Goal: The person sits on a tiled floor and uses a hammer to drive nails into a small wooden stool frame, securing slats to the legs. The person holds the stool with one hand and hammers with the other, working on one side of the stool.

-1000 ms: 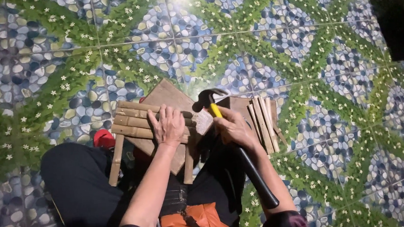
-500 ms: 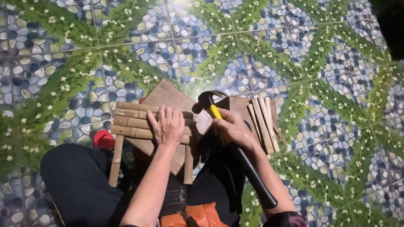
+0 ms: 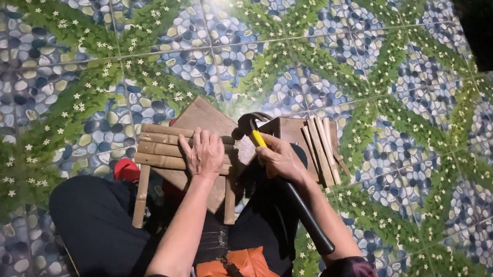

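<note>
Barely anything has shifted over the last second: both hands and the hammer sit where they did in the two earlier head-camera frames, and the hammer head hangs at the same spot beside the slats

From my remote seat I log this as a pause, not a swing. Left hand (image 3: 204, 153) lies flat, palm down, fingers slightly spread, pressing on the bamboo slat frame (image 3: 165, 153) that rests across the lap over a brown wooden board (image 3: 206, 115). Right hand (image 3: 280, 159) is wrapped around the claw hammer (image 3: 285, 182) high on its yellow neck, just under the dark head; the black grip trails back along the forearm. Fingers there are curled tight on the shaft

Hammer head hovers just right of the frame's slat ends, close to the left fingertips; whether it touches I cannot tell. No nail is visible to me

Loose bamboo strips (image 3: 321, 150) are stacked just right of the right hand. A small red object (image 3: 126, 168) peeks out left of the frame, on the pebble-pattern floor tiles (image 3: 369, 58)
</note>
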